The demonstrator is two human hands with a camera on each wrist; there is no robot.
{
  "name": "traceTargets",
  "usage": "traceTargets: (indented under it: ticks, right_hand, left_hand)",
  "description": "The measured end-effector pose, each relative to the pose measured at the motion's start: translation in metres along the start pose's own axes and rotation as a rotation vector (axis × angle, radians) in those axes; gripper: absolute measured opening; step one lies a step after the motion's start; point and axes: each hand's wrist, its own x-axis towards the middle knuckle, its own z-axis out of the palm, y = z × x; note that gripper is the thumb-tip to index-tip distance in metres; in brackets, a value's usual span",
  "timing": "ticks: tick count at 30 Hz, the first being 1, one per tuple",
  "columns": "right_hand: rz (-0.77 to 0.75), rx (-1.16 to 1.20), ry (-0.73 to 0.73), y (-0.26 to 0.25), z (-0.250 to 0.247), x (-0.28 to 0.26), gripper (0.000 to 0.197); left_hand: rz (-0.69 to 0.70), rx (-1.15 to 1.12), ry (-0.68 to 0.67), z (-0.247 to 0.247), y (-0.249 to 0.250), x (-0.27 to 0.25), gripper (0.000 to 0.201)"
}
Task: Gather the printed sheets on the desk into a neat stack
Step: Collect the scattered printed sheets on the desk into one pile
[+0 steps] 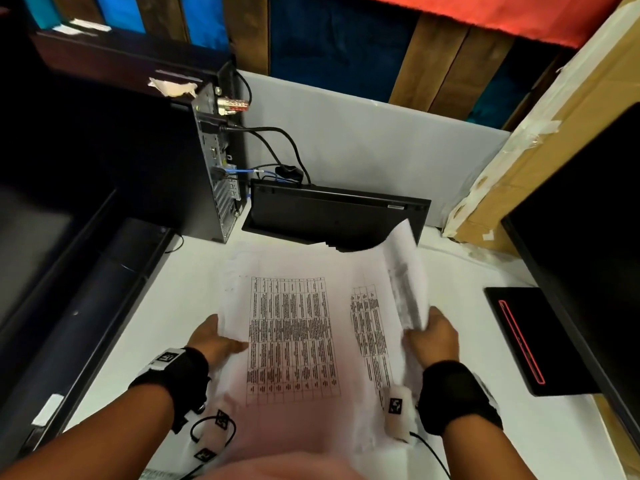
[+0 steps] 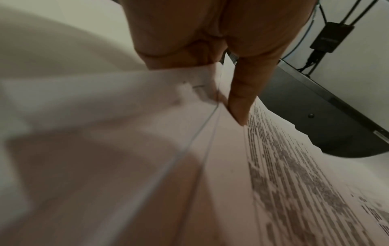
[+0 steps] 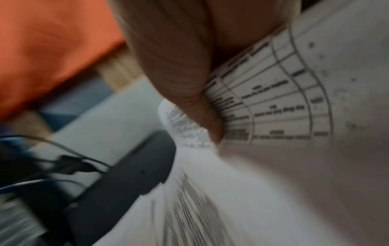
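I note the white bench (image 1: 145, 327) first: it carries everything in view. At my left stands a desktop computer tower (image 1: 211, 161), rear panel toward me, with black and blue cables (image 1: 277, 147) plugged in. To the right a dark monitor (image 1: 588, 244) rises on its black stand base (image 1: 530, 341), which bears a red outline. Behind it leans a taped cardboard box (image 1: 540, 140). A black keyboard (image 1: 332, 213) is propped on edge against the grey partition (image 1: 363, 133) at the far side, its underside facing me.

The printed sheets (image 1: 294, 334) lie spread over the middle of the bench in front of the keyboard, overlapping loosely, tables of text face up. Their far edges reach over the keyboard's lower edge.

The left hand (image 1: 214, 337) is clamped on the left margin of the sheets: the left wrist view shows the thumb on top and fingers (image 2: 174, 33) beneath several page edges. The right hand (image 1: 433, 337) pinches a lifted sheet (image 1: 405, 271) at the right side, which curls upward off the pile; the right wrist view shows the thumb (image 3: 189, 93) pressed onto its printed table. The hands sit well apart, one at either side of the pile.
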Motion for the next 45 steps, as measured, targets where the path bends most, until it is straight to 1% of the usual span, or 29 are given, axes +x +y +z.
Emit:
traceTargets:
  ticks: [2,3,5,6,8,9,10,12,13,15,16,17,19,20,22,23,24,26,27,28,30,32,34,36,38,39,41,42,45]
  right_hand:
    - [-0.110,-0.009,0.191,-0.024,-0.028,-0.009,0.015]
    - [-0.165,0.046,0.259,-0.036,-0.041,-0.014,0.017]
    - [-0.255,0.281,0.286,-0.064,-0.068,-0.027,0.022]
    - [-0.299,0.435,0.256,-0.079,-0.079,-0.034,0.027]
    - [-0.329,0.735,0.105,-0.096,-0.084,-0.041,0.036]
    - [-0.294,0.823,0.012,-0.100,-0.077,-0.043,0.037]
    - [-0.219,0.837,-0.067,-0.097,-0.062,-0.043,0.038]
    - [-0.064,0.756,-0.180,-0.084,-0.018,-0.041,0.042]
    - [0.001,0.663,-0.219,-0.076,0.005,-0.043,0.051]
    - [0.058,0.438,-0.283,-0.060,0.049,-0.048,0.077]
    - [0.064,0.341,-0.318,-0.053,0.067,-0.052,0.082]
    - [0.071,0.258,-0.346,-0.048,0.081,-0.056,0.078]
    - [0.070,0.149,-0.397,-0.042,0.097,-0.064,0.060]
    - [0.050,0.140,-0.438,-0.041,0.101,-0.064,0.054]
    - [0.030,0.206,-0.484,-0.039,0.096,-0.061,0.058]
    - [0.049,0.243,-0.445,-0.038,0.089,-0.055,0.067]
    - [0.082,0.228,-0.344,-0.032,0.083,-0.045,0.077]
    - [0.178,0.005,-0.123,-0.020,0.067,-0.027,0.088]
    - [0.242,-0.131,-0.068,-0.013,0.059,-0.021,0.089]
    - [0.288,-0.207,-0.060,-0.006,0.056,-0.018,0.091]
    - [0.307,-0.218,-0.089,0.005,0.054,-0.015,0.095]
    - [0.303,-0.103,-0.156,0.013,0.057,-0.012,0.090]
    - [0.310,0.042,-0.225,0.015,0.055,-0.009,0.078]
    - [0.293,-0.009,-0.252,0.017,0.053,-0.007,0.072]
    - [0.256,-0.108,-0.217,0.014,0.053,-0.009,0.064]
    - [0.219,-0.086,-0.199,0.012,0.052,-0.010,0.055]
    - [0.150,0.044,-0.186,0.006,0.051,-0.015,0.024]
    - [0.122,0.086,-0.175,0.003,0.049,-0.018,0.016]
    - [0.037,0.098,-0.115,-0.007,0.037,-0.029,0.017]
  left_hand:
    - [0.014,-0.018,0.009,0.000,-0.001,0.002,0.054]
    - [0.014,-0.018,0.007,-0.001,-0.001,0.003,0.051]
    - [0.006,-0.020,-0.033,-0.003,-0.003,0.007,0.049]
    - [0.006,-0.002,-0.047,-0.005,-0.002,0.006,0.050]
    - [-0.003,0.041,-0.058,-0.007,-0.002,0.009,0.045]
    - [0.002,0.056,-0.057,-0.007,-0.003,0.011,0.042]
    - [0.002,0.068,-0.060,-0.008,-0.003,0.010,0.041]
    - [0.034,0.065,-0.044,-0.008,-0.001,0.008,0.049]
    - [0.043,0.046,-0.025,-0.007,-0.001,0.008,0.056]
    - [0.028,-0.036,0.003,-0.006,0.006,0.003,0.076]
    - [0.035,-0.089,-0.007,-0.005,0.010,0.003,0.082]
    - [0.046,-0.144,-0.024,-0.004,0.013,0.001,0.081]
    - [0.034,-0.240,-0.093,-0.004,0.013,0.002,0.083]
    - [0.032,-0.208,-0.102,-0.005,0.010,0.003,0.092]
    - [0.084,-0.056,-0.068,-0.007,-0.003,0.010,0.097]
    - [0.112,0.011,-0.055,-0.007,-0.010,0.014,0.096]
    - [0.109,0.042,-0.052,-0.008,-0.012,0.014,0.092]
    - [0.126,0.090,-0.021,-0.008,-0.013,0.011,0.083]
    - [0.128,0.114,0.002,-0.007,-0.012,0.007,0.082]
    - [0.127,0.115,0.015,-0.007,-0.011,0.005,0.080]
    - [0.122,0.094,0.014,-0.005,-0.009,0.001,0.076]
    - [0.113,0.089,0.003,-0.005,-0.006,-0.001,0.075]
    - [0.104,0.085,-0.009,-0.006,-0.007,-0.001,0.078]
    - [0.097,0.108,-0.012,-0.006,-0.007,0.001,0.078]
    - [0.083,0.132,-0.006,-0.007,-0.007,0.001,0.083]
    - [0.087,0.142,-0.004,-0.006,-0.007,0.001,0.086]
    - [0.091,0.153,0.007,-0.005,-0.007,0.000,0.087]
    - [0.086,0.155,0.012,-0.005,-0.006,-0.001,0.086]
    - [0.060,0.160,0.017,-0.005,-0.005,-0.001,0.082]
